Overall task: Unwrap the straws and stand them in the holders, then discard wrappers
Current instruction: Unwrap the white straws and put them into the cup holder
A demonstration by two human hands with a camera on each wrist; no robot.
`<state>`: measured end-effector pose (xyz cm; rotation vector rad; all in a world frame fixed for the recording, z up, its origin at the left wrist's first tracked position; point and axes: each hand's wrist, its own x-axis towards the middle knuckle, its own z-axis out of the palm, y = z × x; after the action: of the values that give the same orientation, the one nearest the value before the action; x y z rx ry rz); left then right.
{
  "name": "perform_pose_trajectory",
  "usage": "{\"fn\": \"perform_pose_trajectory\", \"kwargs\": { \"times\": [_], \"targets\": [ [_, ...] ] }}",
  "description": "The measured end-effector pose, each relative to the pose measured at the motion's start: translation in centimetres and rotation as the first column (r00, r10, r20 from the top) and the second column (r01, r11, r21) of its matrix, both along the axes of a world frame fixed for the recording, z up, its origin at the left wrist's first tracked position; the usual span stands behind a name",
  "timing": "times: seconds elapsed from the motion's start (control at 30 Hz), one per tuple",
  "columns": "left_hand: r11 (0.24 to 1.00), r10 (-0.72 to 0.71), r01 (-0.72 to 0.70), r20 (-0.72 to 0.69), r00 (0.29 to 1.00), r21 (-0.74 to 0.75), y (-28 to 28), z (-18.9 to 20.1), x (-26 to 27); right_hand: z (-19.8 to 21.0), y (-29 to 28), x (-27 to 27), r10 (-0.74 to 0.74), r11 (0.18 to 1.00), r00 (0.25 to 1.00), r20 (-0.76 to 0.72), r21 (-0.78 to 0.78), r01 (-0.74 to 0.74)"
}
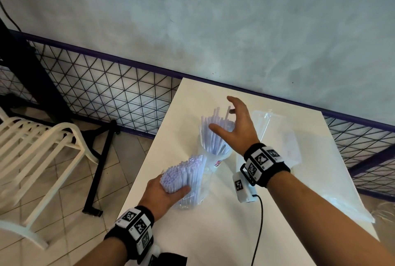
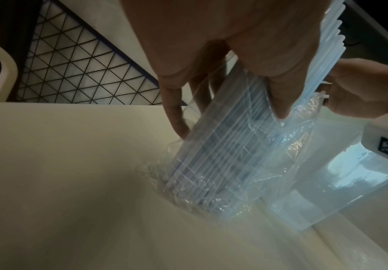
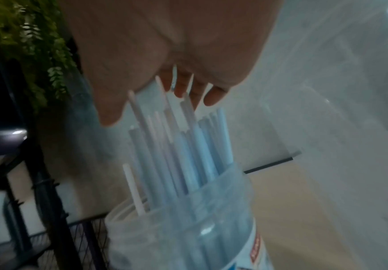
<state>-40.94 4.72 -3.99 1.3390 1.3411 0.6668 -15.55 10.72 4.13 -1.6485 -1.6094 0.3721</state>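
Observation:
On the white table (image 1: 213, 233) my left hand (image 1: 171, 188) grips a bundle of pale blue straws (image 1: 181, 176) that sits in a clear wrapper (image 2: 246, 182); its lower end rests on the table. The left thumb and fingers (image 2: 177, 117) curl round this bundle. Behind it stands a clear cup holder (image 1: 215, 158) full of loose straws (image 1: 213, 135). My right hand (image 1: 226, 116) hovers over those straws with fingers spread and grips nothing. The straw tips (image 3: 183, 102) reach up to the right palm and fingers above the holder (image 3: 188, 237).
Flat clear plastic bags (image 1: 284, 137) lie on the table right of the holder, reaching the right edge (image 1: 346, 197). A grey wall and a black wire mesh fence (image 1: 106, 99) run behind the table. A white slatted chair (image 1: 42, 158) stands on the tiled floor at left.

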Motion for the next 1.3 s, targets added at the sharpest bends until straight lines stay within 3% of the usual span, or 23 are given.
{"fn": "perform_pose_trajectory", "kwargs": {
  "times": [0.07, 0.2, 0.3, 0.5, 0.7, 0.97, 1.17, 1.23, 1.3],
  "targets": [
    [1.000, 0.004, -0.004, -0.004, 1.000, -0.001, 0.0, -0.1, 0.0, -0.1, -0.4, -0.5, 0.061, 0.998, 0.994, 0.090, -0.011, -0.060],
    [1.000, 0.012, -0.012, -0.010, 1.000, -0.006, 0.1, -0.3, 0.0, -1.3, -1.0, -1.0, 0.161, 0.983, 0.908, 0.386, -0.143, -0.113],
    [1.000, 0.018, -0.018, -0.001, 1.000, -0.011, 0.1, -0.4, 0.0, -1.8, -1.0, -1.0, 0.202, 0.974, 0.872, 0.447, -0.182, -0.132],
    [1.000, 0.014, -0.014, 0.002, 1.000, -0.005, 0.2, -0.5, 0.1, -2.7, 0.3, -1.1, 0.112, 0.994, 0.800, 0.590, -0.063, -0.092],
    [1.000, 0.010, -0.010, 0.008, 1.000, -0.007, 0.3, -1.0, -0.1, -2.6, 2.1, -1.6, 0.135, 0.984, 0.724, 0.676, -0.005, -0.179],
    [1.000, -0.006, 0.006, 0.011, 1.000, 0.003, 0.3, -0.9, -0.2, -3.2, 2.1, -1.1, 0.072, 0.997, 0.818, 0.570, -0.017, -0.076],
    [1.000, 0.011, -0.011, 0.011, 1.000, 0.000, 0.3, -0.9, -0.2, -1.5, 1.0, -1.5, 0.082, 0.996, 0.788, 0.610, -0.022, -0.086],
    [1.000, 0.007, -0.007, 0.018, 1.000, -0.002, 0.2, -0.9, -0.2, -0.1, 0.1, -2.2, 0.081, 0.992, 0.837, 0.541, 0.040, -0.121],
    [1.000, 0.009, -0.009, 0.018, 1.000, 0.001, 0.3, -0.8, -0.1, 1.2, -1.0, -3.1, 0.184, 0.973, 0.898, 0.400, 0.058, -0.225]
  ]
}}
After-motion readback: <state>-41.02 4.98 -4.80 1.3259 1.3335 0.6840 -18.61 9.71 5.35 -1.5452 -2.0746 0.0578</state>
